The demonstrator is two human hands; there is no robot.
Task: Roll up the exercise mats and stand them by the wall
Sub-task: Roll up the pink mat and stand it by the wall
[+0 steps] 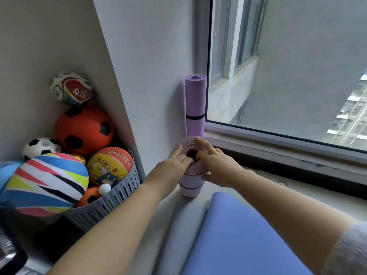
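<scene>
Two rolled mats stand upright in the corner where the wall meets the window. The taller purple mat (195,100) has a black strap round its middle and leans on the wall. In front of it stands a shorter pale pink mat (190,188) with a black strap low down. My left hand (178,158) lies flat on the pink roll's top end, fingertips at the centre hole. My right hand (213,161) grips the same top from the right, fingers over the spiral and thumb down the side.
A blue mat (236,237) lies unrolled on the floor in front of the rolls. A grey slatted basket (111,201) full of balls stands at the left against the wall. The window sill (278,153) runs along the right.
</scene>
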